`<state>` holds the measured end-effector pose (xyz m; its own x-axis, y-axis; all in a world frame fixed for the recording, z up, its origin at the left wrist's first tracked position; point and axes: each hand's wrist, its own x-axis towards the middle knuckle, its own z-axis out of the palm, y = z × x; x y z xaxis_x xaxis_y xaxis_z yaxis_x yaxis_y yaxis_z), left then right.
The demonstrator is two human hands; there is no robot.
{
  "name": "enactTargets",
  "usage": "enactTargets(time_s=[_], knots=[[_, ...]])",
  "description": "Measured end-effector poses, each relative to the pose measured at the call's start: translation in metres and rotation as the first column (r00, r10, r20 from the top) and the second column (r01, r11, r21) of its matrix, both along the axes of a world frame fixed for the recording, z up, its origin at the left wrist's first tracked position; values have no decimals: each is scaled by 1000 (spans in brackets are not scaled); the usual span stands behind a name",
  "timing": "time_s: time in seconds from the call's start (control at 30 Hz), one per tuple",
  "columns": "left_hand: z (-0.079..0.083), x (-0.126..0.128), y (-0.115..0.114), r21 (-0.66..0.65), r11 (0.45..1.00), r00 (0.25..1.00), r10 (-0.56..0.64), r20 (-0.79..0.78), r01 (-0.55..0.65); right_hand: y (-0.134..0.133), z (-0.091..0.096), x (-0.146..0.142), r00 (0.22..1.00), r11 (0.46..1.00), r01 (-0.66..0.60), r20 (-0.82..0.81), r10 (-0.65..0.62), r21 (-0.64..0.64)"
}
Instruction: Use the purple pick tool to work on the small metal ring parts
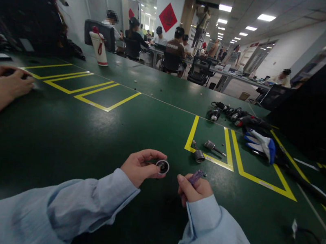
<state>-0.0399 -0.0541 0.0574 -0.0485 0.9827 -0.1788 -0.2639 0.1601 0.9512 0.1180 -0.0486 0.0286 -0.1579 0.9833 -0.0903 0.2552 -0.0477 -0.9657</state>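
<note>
Rows of lights [266,18] shine over this big room, and people [176,49] sit at the back. Across the front goes a long green desk [103,129], with boxes of yellow tape [191,132] stuck on it. On its far left side stands a white cup [99,48] with red on it. Over at the right lies a blue and white glove [266,147], near some black cords [221,105]. At the left edge, another person's hand [10,83] is out over the desk.

Nearer the middle are the hands with light blue sleeves [88,205]. Just past them lie two grey metal bits [199,157] with thin stems, one inside a yellow box, one across its line. The left hand [139,167] pinches a round metal piece [167,167], hollow end showing. The right hand [193,191] is curled around a small purple thing [195,177].
</note>
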Motion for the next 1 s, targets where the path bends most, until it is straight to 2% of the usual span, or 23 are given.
enactTargets(time_s=[0.1,0.2,0.4,0.5,0.6,0.63,0.7,0.77,0.83,0.93,1.0], knots=[[2,0,-1,-13,1000,1000,-13,-3,13,4,-1,-3,979,984,63,-182,-93,-168],[3,0,-1,-18,1000,1000,-20,-12,20,7,-3,-3,938,962,52,-316,-139,-269],[1,-1,0,-13,1000,999,-23,-35,23,9,-7,0,888,949,-14,-439,-133,-316],[2,-1,0,-12,1000,999,-26,-43,26,9,-5,4,824,945,-82,-555,-115,-318],[4,0,-2,-16,1000,999,-27,-46,27,6,2,8,707,981,-104,-706,-42,-163],[5,0,-3,-15,999,998,-31,-48,31,4,5,8,697,996,-60,-717,-8,-70],[5,1,-5,-2,999,998,-46,-53,45,-4,11,9,756,987,74,-654,37,142],[5,2,-6,20,998,996,-60,-65,61,-13,16,8,868,922,159,-495,40,353],[4,3,-7,47,996,994,-70,-87,75,-21,19,5,948,828,150,-316,34,540],[1,2,-8,78,992,985,-85,-150,98,-27,21,2,992,695,50,-114,46,718],[0,1,-8,83,990,977,-97,-190,114,-28,21,2,998,638,-18,-28,62,770]])
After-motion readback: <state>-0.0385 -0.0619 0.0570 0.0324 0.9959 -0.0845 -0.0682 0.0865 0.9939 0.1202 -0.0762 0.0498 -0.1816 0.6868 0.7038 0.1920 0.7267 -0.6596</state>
